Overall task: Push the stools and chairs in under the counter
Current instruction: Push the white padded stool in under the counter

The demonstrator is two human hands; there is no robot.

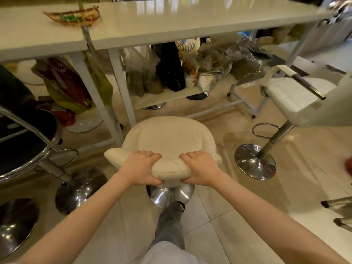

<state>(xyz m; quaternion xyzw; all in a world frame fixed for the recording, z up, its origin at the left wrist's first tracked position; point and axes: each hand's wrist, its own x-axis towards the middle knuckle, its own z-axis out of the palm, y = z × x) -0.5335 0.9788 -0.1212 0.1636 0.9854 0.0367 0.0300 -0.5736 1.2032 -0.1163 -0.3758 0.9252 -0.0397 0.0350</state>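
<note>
A cream padded bar stool with a low backrest stands in front of me, just short of the white counter. My left hand grips the left part of the backrest and my right hand grips the right part. The stool's chrome base shows below the backrest, with my foot against it. A black stool with chrome frame stands at the left. A white stool with a chrome post stands at the right.
Under the counter a low white shelf holds several bags and jars. White counter legs stand just left of the cream stool. A woven basket lies on the counter top. Chrome bases sit on the tiled floor at left.
</note>
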